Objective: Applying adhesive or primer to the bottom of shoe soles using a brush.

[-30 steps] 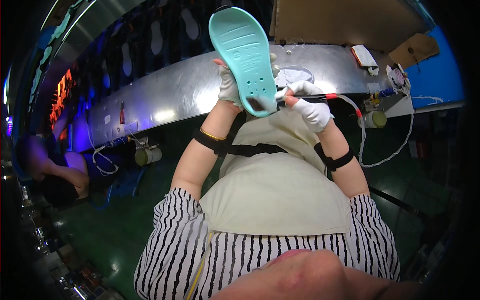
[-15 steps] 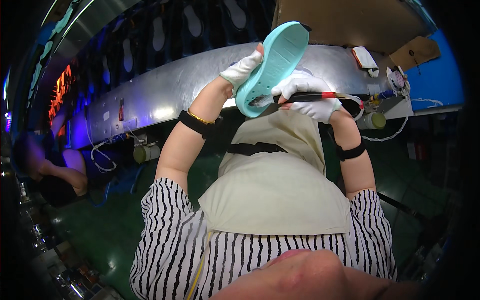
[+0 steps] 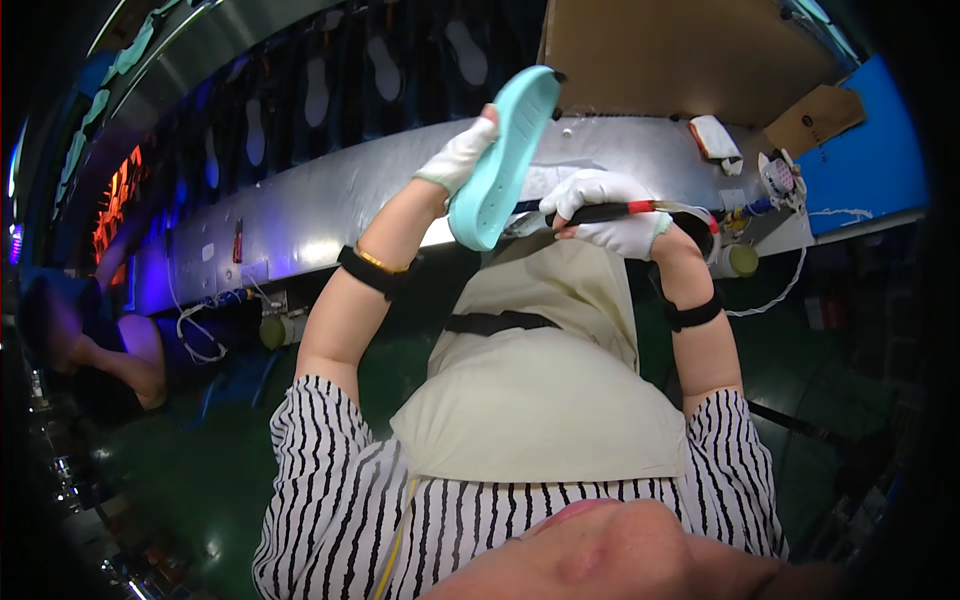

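My left hand (image 3: pixel 465 155), in a white glove with bare fingertips, grips a turquoise shoe sole (image 3: pixel 508 150) by its left edge. The sole is tilted with its far end raised, and small holes show near its lower end. My gloved right hand (image 3: pixel 615 215) is closed around a black-handled brush (image 3: pixel 600 212) with a red band. A tube loops from the back of the handle. The brush tip lies close to the sole's lower right side, partly hidden; whether it touches, I cannot tell.
A metal bench (image 3: pixel 340 215) runs across in front, with dark racks of pale insole shapes (image 3: pixel 383 68) behind. A large cardboard box (image 3: pixel 650 60), a folded white cloth (image 3: pixel 716 142) and a brown paper piece (image 3: pixel 815 118) are at right. Another person (image 3: pixel 120 350) sits at far left.
My left hand has moved the sole slightly left and down and turned it more edge-on. The brush tip, over the sole's holed end before, now sits beside the sole's edge.
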Demonstrator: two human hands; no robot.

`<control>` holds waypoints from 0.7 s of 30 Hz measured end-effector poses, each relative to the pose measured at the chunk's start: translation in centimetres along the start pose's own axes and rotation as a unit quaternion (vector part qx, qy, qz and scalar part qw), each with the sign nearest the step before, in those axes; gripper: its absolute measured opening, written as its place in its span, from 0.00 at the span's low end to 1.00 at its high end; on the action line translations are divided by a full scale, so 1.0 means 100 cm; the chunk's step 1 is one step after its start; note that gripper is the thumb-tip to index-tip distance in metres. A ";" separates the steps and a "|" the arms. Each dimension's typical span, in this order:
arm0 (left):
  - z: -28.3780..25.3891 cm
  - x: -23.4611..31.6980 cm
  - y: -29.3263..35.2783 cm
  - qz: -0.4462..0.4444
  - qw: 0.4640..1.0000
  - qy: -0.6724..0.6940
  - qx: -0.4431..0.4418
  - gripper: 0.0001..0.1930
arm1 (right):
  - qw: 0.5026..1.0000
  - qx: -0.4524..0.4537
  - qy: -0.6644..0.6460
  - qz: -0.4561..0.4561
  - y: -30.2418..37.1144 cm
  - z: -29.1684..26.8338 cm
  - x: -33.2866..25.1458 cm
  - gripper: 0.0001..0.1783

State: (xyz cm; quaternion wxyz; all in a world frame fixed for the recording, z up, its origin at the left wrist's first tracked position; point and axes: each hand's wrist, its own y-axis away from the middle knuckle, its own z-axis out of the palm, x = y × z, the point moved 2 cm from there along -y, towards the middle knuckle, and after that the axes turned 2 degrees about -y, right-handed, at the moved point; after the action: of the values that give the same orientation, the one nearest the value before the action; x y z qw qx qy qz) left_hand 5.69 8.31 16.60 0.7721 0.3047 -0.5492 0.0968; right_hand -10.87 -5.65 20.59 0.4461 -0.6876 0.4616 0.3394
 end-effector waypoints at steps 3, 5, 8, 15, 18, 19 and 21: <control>-0.017 0.018 0.008 0.198 0.978 0.064 0.018 0.43 | 0.995 0.079 -0.051 -0.014 0.005 -0.016 -0.007 0.09; -0.030 0.026 0.012 0.255 0.909 0.308 -0.120 0.43 | 0.984 0.161 -0.069 -0.019 0.007 -0.020 -0.007 0.08; -0.038 0.014 0.010 0.086 0.879 0.403 -0.241 0.37 | 0.962 0.241 -0.130 0.010 0.011 -0.010 0.002 0.09; 0.012 -0.077 0.014 0.044 0.885 0.434 -0.164 0.29 | 0.905 0.352 -0.202 0.130 0.010 0.009 0.044 0.11; 0.043 -0.087 0.018 0.077 0.886 0.424 -0.172 0.28 | 0.880 0.413 -0.180 0.150 0.000 0.009 0.051 0.11; 0.051 -0.088 0.018 0.070 0.892 0.421 -0.148 0.29 | 0.897 0.381 -0.198 0.107 -0.002 0.013 0.049 0.10; 0.062 -0.086 0.019 0.071 0.893 0.423 -0.134 0.32 | 0.899 0.361 -0.223 0.105 -0.002 0.020 0.045 0.10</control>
State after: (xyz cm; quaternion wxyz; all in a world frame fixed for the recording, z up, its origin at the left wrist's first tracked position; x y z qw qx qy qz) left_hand -3.34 7.84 10.77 0.9561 0.0881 -0.1986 0.1967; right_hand -9.25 -5.31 15.93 0.7169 -0.3327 0.5103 0.3389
